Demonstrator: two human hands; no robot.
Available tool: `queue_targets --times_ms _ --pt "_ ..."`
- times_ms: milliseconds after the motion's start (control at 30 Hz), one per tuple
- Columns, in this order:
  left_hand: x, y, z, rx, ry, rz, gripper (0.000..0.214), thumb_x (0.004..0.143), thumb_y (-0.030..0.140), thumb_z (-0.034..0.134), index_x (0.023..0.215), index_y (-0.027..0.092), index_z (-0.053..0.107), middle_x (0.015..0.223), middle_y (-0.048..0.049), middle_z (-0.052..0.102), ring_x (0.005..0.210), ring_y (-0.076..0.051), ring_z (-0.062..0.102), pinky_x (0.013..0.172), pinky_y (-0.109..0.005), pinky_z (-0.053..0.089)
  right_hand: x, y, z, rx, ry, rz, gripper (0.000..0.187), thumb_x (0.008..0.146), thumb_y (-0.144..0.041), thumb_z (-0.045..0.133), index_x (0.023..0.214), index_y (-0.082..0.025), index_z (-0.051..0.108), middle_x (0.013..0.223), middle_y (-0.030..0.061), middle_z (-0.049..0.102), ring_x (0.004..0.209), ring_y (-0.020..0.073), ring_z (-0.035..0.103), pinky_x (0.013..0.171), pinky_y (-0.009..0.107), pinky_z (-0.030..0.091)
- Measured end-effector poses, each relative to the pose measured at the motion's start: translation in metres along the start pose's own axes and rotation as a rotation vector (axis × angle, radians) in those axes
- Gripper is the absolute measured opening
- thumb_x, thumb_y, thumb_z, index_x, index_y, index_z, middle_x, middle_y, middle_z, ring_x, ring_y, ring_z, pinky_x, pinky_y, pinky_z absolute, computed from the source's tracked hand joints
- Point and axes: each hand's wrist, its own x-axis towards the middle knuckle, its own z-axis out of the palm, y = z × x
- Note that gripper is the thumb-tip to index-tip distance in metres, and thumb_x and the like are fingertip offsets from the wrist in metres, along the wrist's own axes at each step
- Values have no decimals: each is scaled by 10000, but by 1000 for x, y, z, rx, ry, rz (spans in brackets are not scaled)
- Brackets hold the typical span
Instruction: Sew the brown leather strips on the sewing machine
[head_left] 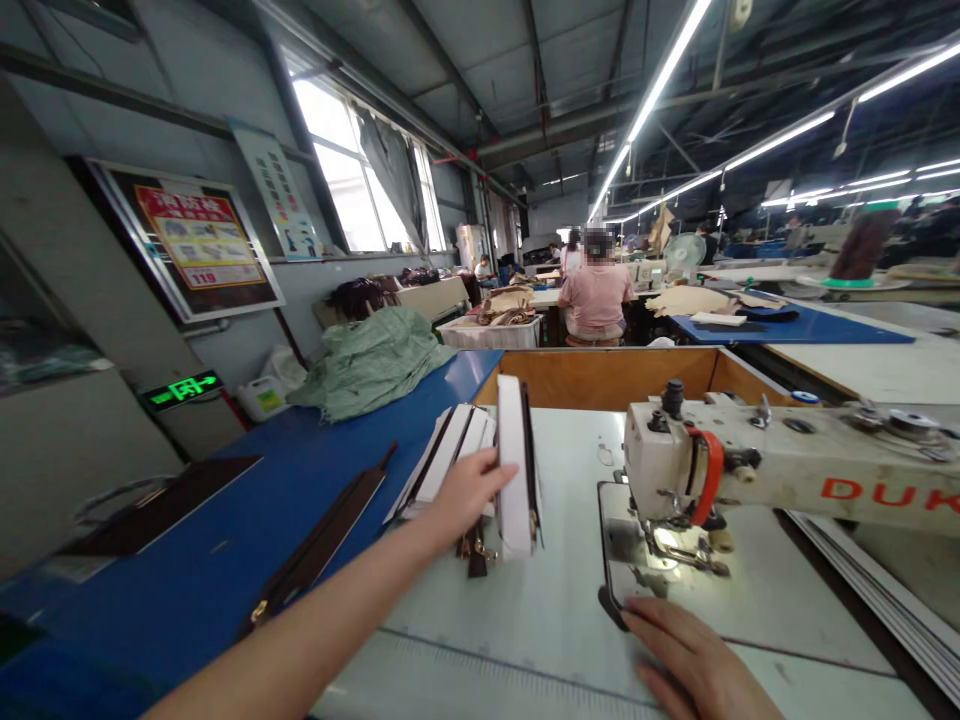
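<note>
Zippered panels (457, 455) stand on the desk (570, 610), left of the sewing machine (675, 460). My left hand (469, 495) is open against them; my right hand (694, 660) lies open and empty near the machine.

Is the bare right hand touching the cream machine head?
Apart: the head view shows a gap between the bare right hand and cream sewing machine head.

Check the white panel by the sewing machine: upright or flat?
Upright: the white panel stands on edge beside the left hand.
</note>
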Motion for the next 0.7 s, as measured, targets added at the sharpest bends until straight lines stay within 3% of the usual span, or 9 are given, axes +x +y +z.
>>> queue_targets --times_ms 100,200,300,433,567,700 --pt "20 7 -64 -38 43 -27 263 876 377 581 991 145 623 972 -34 664 891 -190 624 773 -297 489 0 2 2 -36 -17 -34 326 854 -268 610 1172 -206 647 1167 92 668 1017 249 666 868 320 567" --pt "34 -7 -100 5 24 -172 253 912 346 570 1063 144 590 1026 -57 631 850 -175 629 746 -358 524 1 3 3 -37 -21 -39 326 844 -271 623 1164 -214 654 1162 89 671 1019 254 666 870 316 566" --pt "41 -30 -109 83 8 -303 274 915 333 574 1121 153 570 1081 -67 609 880 -186 626 747 -375 537 1 3 3 -25 -21 -39 308 848 -267 622 1149 -218 660 1153 86 676 1030 253 661 884 311 559" --pt "48 -48 -108 193 50 -350 293 914 335 575 1146 157 561 1119 -75 598 920 -199 621 774 -393 533 2 0 1 -54 -40 -33 266 852 -251 613 1105 -200 679 1131 91 685 1034 255 659 885 319 561" --pt "50 -50 -116 333 209 -309 299 914 339 573 1152 158 557 1121 -75 597 922 -200 619 780 -398 529 2 -1 0 -44 -47 -27 252 848 -250 616 1085 -204 688 1123 88 690 1024 255 663 880 314 561" --pt "31 -54 -142 499 387 -229 322 888 390 574 1097 146 578 1075 -78 636 920 -221 641 805 -390 513 -1 1 1 4 -23 0 273 845 -253 619 1111 -235 678 1138 75 685 1031 251 661 892 314 555"
